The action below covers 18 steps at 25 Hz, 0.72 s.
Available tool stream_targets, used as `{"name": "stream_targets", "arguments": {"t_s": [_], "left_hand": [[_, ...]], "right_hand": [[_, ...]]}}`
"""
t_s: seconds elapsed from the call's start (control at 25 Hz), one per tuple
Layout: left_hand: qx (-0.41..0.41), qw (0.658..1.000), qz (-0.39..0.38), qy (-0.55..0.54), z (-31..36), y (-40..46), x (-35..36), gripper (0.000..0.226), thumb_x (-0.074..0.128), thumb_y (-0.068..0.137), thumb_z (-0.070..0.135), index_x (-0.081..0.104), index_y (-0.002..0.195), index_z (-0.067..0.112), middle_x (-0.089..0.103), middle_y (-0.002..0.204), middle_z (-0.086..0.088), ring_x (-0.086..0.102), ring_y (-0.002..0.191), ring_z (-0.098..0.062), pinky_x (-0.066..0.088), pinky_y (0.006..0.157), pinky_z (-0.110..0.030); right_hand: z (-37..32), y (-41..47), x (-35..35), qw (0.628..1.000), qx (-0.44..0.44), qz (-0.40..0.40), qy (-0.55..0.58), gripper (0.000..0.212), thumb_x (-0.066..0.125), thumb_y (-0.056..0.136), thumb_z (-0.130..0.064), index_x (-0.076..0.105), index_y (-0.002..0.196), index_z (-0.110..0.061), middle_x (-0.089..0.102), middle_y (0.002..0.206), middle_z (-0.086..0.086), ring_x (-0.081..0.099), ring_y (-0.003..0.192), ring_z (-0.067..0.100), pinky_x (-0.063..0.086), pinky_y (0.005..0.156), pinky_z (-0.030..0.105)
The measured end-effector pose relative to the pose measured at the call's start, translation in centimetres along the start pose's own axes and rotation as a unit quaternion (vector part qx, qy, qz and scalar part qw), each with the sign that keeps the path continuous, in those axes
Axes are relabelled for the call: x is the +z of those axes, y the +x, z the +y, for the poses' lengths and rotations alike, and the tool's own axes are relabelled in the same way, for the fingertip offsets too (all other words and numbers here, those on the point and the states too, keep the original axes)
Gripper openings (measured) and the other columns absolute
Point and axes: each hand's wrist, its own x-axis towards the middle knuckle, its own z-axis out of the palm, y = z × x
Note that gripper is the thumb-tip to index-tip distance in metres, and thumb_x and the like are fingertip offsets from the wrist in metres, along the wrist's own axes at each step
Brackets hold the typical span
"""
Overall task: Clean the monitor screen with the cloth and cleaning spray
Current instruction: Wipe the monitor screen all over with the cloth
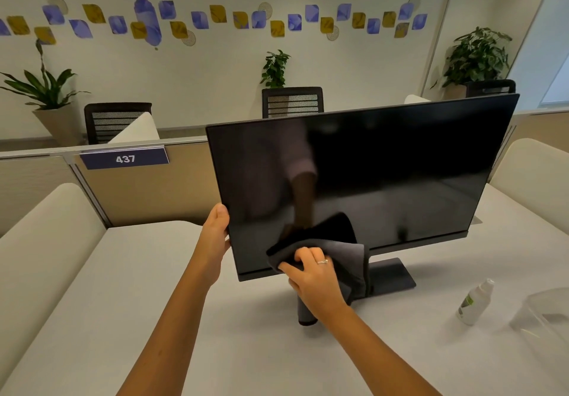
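Black flat-panel monitor (363, 180) upright on the white desk (215, 334): my left hand (215, 232) grips its edge, right-hand fingers (303, 257) press the grey cloth (348, 260) low on the screen; I judge wiping is mid-course, with the white spray bottle (474, 303) parked beside it.

Three mesh office chairs (292, 102) sit behind the partition, which carries a "437" sign (124, 158). Potted plants (46, 93) line the wall (leafy ones). A clear plastic container (545, 312) sits on the desk's right edge.

Bright even indoor light, soft shadows, wide-angle bending at edges, slight softness
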Motion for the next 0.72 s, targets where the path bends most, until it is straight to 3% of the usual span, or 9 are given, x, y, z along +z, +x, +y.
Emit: {"name": "stream_targets", "arguments": {"t_s": [0.16, 0.28, 0.4, 0.48, 0.6, 0.72], "left_hand": [[-0.013, 0.999, 0.036, 0.006, 0.2, 0.0, 0.5, 0.036, 0.026, 0.1, 0.042, 0.039, 0.131, 0.029, 0.044, 0.133, 0.005, 0.042, 0.126, -0.025, 0.036, 0.105, -0.046], [-0.018, 0.998, 0.053, 0.005, 0.1, 0.0, 0.8, 0.033, 0.027, 0.1, 0.042, 0.04, 0.127, 0.029, 0.044, 0.136, 0.003, 0.041, 0.128, -0.027, 0.035, 0.104, -0.047], [-0.018, 0.998, 0.064, 0.002, 0.1, 0.0, 0.9, 0.027, 0.028, 0.1, 0.041, 0.041, 0.121, 0.032, 0.045, 0.129, 0.006, 0.042, 0.127, -0.026, 0.036, 0.103, -0.047], [-0.025, 0.997, 0.077, 0.002, 0.1, 0.0, 1.0, 0.036, 0.028, 0.1, 0.042, 0.04, 0.13, 0.028, 0.044, 0.137, 0.002, 0.04, 0.129, -0.027, 0.035, 0.104, -0.048], [-0.041, 0.994, 0.099, -0.006, 0.1, 0.0, 1.3, 0.045, 0.029, 0.099, 0.044, 0.034, 0.139, 0.025, 0.04, 0.144, -0.001, 0.039, 0.131, -0.028, 0.034, 0.105, -0.05], [-0.052, 0.99, 0.129, -0.027, 0.2, -0.4, 2.0, 0.045, 0.03, 0.098, 0.046, 0.036, 0.139, 0.026, 0.042, 0.143, -0.001, 0.039, 0.131, -0.028, 0.034, 0.105, -0.048]], "right_hand": [[4.0, -1.4, -1.5, 0.999, 0.035, -0.019, -0.019, 0.023, 0.082, 0.069, -0.019, 0.073, 0.091, -0.019, 0.066, 0.085, 0.007, 0.062, 0.076, 0.025, 0.055, 0.062, 0.029], [6.8, -1.7, -2.9, 0.993, 0.116, -0.021, 0.0, 0.02, 0.075, 0.076, -0.016, 0.072, 0.095, -0.016, 0.063, 0.091, 0.009, 0.058, 0.082, 0.024, 0.051, 0.066, 0.027], [9.3, -0.9, -4.4, 0.987, 0.145, 0.064, -0.029, 0.023, 0.074, 0.076, -0.005, 0.069, 0.099, -0.006, 0.062, 0.09, 0.015, 0.057, 0.077, 0.028, 0.055, 0.063, 0.033], [10.9, 0.9, -6.0, 0.971, 0.198, 0.129, -0.02, 0.022, 0.069, 0.081, -0.002, 0.066, 0.104, -0.001, 0.06, 0.091, 0.017, 0.055, 0.077, 0.029, 0.052, 0.062, 0.035], [12.7, 5.0, -8.5, 0.949, 0.238, 0.206, 0.008, 0.021, 0.061, 0.088, -0.007, 0.065, 0.108, -0.001, 0.058, 0.096, 0.016, 0.053, 0.082, 0.027, 0.045, 0.066, 0.028], [12.8, 9.5, -10.5, 0.936, 0.224, 0.268, 0.048, 0.021, 0.058, 0.091, -0.011, 0.065, 0.109, -0.005, 0.057, 0.099, 0.014, 0.053, 0.087, 0.024, 0.045, 0.072, 0.024]]}}
